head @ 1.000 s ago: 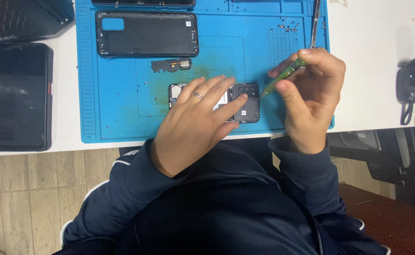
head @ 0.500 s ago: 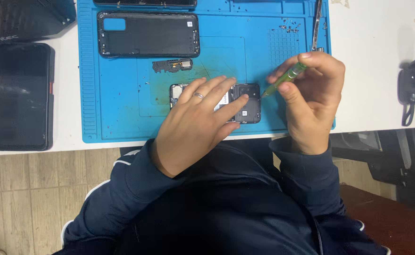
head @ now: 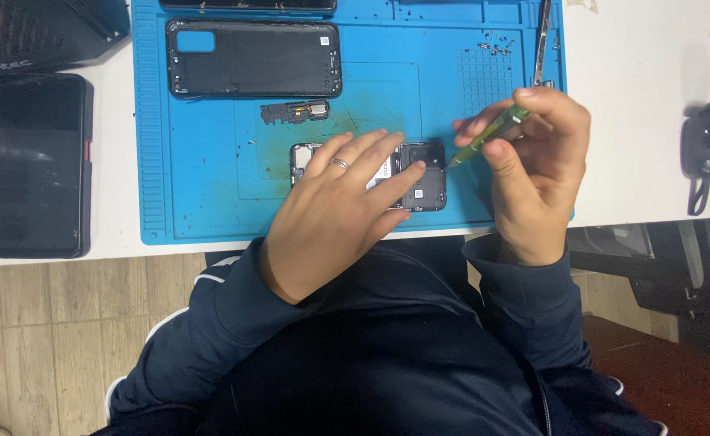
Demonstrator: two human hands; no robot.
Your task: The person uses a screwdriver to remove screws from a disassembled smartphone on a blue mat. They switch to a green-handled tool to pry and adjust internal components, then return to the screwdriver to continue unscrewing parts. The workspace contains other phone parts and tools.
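An opened phone body (head: 421,184) lies on the blue work mat (head: 201,178), its inner parts facing up. My left hand (head: 335,214) lies flat over it and presses it down, fingers spread; a ring is on one finger. My right hand (head: 533,161) grips a thin green-handled screwdriver (head: 492,133), whose tip points down-left at the phone's right upper corner. Much of the phone is hidden under my left hand.
A black phone back cover (head: 254,58) and a small black part (head: 294,111) lie on the mat's far side, with loose screws (head: 496,47) and a metal tool (head: 542,40) at its far right. Another dark phone (head: 40,165) lies left of the mat. A black object (head: 702,149) sits at right.
Both hands hold nearly the same pose; the screwdriver tip stays at the phone's right upper corner. The view shifted very slightly.
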